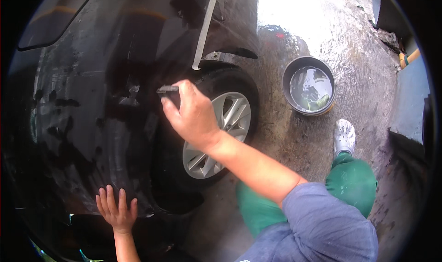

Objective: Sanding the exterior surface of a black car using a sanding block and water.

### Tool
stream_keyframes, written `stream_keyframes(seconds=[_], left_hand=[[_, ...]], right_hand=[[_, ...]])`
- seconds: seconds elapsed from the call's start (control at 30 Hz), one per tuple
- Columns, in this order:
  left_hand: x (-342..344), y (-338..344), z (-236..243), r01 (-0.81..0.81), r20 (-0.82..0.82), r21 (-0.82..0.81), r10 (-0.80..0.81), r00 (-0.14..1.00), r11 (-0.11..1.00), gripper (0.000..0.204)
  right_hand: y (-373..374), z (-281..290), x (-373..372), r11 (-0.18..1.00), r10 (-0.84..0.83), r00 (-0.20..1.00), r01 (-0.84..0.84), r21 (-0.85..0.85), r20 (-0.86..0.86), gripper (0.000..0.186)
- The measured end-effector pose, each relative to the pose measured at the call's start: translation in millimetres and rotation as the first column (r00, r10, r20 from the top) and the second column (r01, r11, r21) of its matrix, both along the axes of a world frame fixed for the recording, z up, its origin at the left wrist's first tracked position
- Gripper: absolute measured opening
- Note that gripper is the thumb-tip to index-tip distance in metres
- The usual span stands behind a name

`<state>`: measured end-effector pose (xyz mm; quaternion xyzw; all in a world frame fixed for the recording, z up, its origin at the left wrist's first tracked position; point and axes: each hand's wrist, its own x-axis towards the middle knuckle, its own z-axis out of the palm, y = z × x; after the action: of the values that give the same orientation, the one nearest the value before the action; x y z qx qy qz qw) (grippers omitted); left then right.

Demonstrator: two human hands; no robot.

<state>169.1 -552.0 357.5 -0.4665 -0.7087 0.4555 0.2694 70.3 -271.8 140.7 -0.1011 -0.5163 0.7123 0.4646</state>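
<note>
My right hand (191,112) grips a small dark grey block-shaped pad (168,90) between thumb and fingers, beside the wheel arch of a black car. Most of the pad is hidden by the fingers, and whether it touches the paint I cannot tell. At the lower left, my left hand (117,211) lies flat with fingers spread on the car's dark body panel (87,138). Wet streaks, smears and dull patches mark that panel. Under my right forearm is the car wheel (232,112), with silver spokes and a black tyre.
A round dark bucket (287,80) of water, with something greenish in it, stands on the wet concrete floor (294,147) to the right. Pale tape (206,29) runs along the car above the wheel. My foot in a light clog (344,137) is near the bucket. Bluish panel (410,105) at far right.
</note>
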Motion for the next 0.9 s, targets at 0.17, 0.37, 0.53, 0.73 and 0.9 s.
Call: stream_keyframes(seconds=[0.17, 0.37, 0.53, 0.73, 0.9], left_hand=[[0.1, 3.1, -1.3, -0.011, -0.022, -0.009, 0.011, 1.0, 1.0, 0.044], [-0.4, 1.0, 0.2, -0.002, -0.01, -0.014, 0.002, 1.0, 1.0, 0.045], [-0.6, 3.2, -0.1, 0.014, -0.008, -0.015, -0.014, 1.0, 1.0, 0.046], [0.1, -0.1, 1.9, -0.009, -0.003, -0.023, 0.009, 1.0, 1.0, 0.049], [-2.4, 4.9, -1.6, 0.009, 0.0, -0.018, -0.009, 1.0, 1.0, 0.051]], right_hand=[[51.6, -23.0, -29.8, 0.98, 0.041, 0.979, 0.0, -0.201, 0.201, 0.024], [19.3, -11.5, -17.5, 0.998, -0.012, 0.998, 0.016, -0.061, 0.061, 0.028], [58.9, -17.0, -35.8, 0.965, 0.116, 0.97, -0.06, -0.254, 0.213, 0.031], [62.4, -17.5, -43.8, 0.979, 0.062, 0.959, -0.005, -0.205, 0.276, 0.034], [99.7, -13.8, -56.8, 0.972, 0.037, 0.918, 0.059, -0.227, 0.395, 0.032]])
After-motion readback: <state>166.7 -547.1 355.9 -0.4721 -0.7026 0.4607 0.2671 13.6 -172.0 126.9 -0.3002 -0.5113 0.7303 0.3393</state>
